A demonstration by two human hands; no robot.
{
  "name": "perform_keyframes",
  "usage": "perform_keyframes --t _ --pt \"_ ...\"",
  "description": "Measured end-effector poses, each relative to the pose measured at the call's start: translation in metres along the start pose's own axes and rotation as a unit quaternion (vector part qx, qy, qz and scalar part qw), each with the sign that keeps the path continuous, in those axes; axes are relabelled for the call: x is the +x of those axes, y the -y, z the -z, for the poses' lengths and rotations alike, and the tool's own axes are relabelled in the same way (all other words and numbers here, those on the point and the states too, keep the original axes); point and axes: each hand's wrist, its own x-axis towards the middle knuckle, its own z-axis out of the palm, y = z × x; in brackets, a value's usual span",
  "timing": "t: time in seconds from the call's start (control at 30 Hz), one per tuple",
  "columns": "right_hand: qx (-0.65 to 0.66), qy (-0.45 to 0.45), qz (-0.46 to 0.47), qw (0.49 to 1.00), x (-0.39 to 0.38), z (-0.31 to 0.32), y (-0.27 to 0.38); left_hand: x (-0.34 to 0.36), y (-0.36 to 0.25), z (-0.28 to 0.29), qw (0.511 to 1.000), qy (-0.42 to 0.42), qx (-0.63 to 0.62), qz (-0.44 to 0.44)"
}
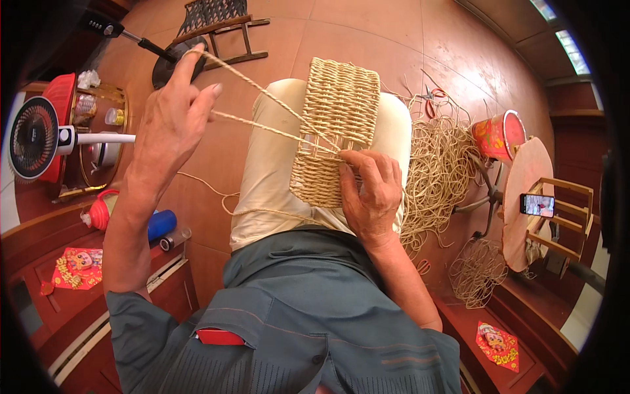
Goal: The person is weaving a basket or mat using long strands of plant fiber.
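Note:
A woven straw panel (341, 98), tightly plaited, rests on my lap. A gap with bare lengthwise strands crosses it below the middle. My left hand (172, 125) is raised at the upper left, closed on a straw cord (252, 90). Two taut strands of that cord run from its fingers down to the gap. At the panel's right edge lies my right hand (374, 187), its fingertips pressed on the weave where the strands enter. Whether they also pinch the cord is hidden. Slack cord trails across my thighs to the left.
A big heap of loose cord (436, 177) lies on the floor to the right, with red-handled pliers (430, 102) by it. Beyond stand a red bucket (499, 134) and a round stool (525, 203) carrying a phone (537, 205). Left are a fan (34, 139) and a blue bottle (161, 224).

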Motion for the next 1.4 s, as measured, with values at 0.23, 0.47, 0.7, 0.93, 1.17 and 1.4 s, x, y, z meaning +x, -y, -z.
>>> perform_keyframes --t 0.23,0.47,0.7,0.93,1.17,1.4 --pt "-0.04 -0.011 0.024 0.999 -0.005 -0.001 -0.003 0.035 -0.018 -0.001 0.999 -0.022 -0.043 -0.013" --pt "-0.049 0.003 0.023 0.999 -0.005 -0.004 0.002 0.061 -0.032 -0.007 0.998 -0.041 -0.053 -0.009" --pt "-0.046 0.03 0.002 0.999 -0.001 -0.001 0.014 0.119 -0.087 0.0 0.931 0.107 -0.34 -0.078" --pt "-0.089 0.071 -0.033 0.993 0.001 0.012 0.021 0.137 -0.152 -0.01 0.941 0.126 -0.177 -0.26" --pt "-0.067 0.065 -0.052 0.994 0.007 0.001 0.022 0.057 -0.064 -0.035 0.92 0.228 -0.304 -0.098" --pt "-0.047 0.065 -0.067 0.995 0.011 0.005 0.021 -0.033 -0.057 -0.116 0.947 0.13 -0.28 -0.085"
